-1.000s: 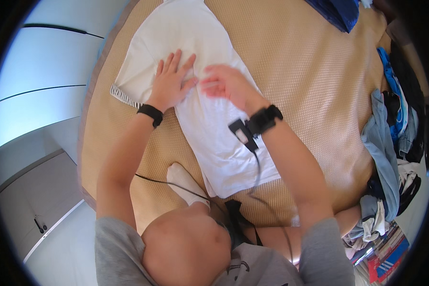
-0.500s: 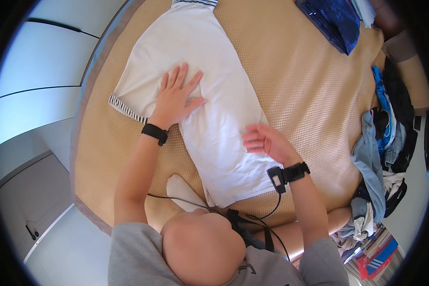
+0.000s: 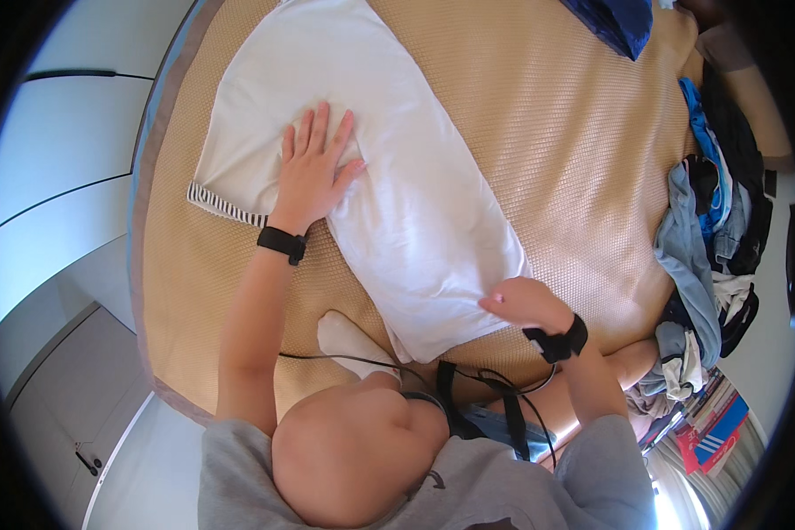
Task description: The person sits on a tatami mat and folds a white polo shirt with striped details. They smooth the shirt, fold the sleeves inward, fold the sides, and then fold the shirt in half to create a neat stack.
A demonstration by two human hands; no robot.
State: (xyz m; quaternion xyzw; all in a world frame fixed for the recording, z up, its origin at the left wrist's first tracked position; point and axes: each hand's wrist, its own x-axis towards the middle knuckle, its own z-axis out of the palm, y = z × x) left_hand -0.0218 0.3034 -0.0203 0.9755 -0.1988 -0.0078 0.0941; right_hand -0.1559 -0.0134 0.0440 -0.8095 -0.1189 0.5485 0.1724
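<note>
Since the frame of half a second ago, the right hand (image 3: pixel 528 302) has come down along the garment (image 3: pixel 406 194) to its lower right corner, while the left hand (image 3: pixel 312 172) stays spread on the upper part. This left hand is flat, with its fingers apart, and presses the cloth into small creases. The right hand is bent, its thumb toward the garment; its other fingers are hidden, so I cannot tell whether they are closed on the hem. The garment lies in the middle of the mat (image 3: pixel 592 177), longish and slanting; its cloth is white, thin and soft, smooth in the centre and wrinkled near the bottom. At the left, one cuff (image 3: pixel 225 206) has narrow black and white stripes. The mat is tan, with a fine woven grain and some shallow waves at the right. A foot in a white sock (image 3: pixel 355 343) is near the lower edge of the garment, and a thin black cable (image 3: pixel 353 357) crosses over it. On the right side are heaped light blue jeans (image 3: pixel 685 261) and dark clothes (image 3: pixel 742 185), with books (image 3: pixel 711 420) below. A shiny dark blue bag (image 3: pixel 614 22) lies at the top.
</note>
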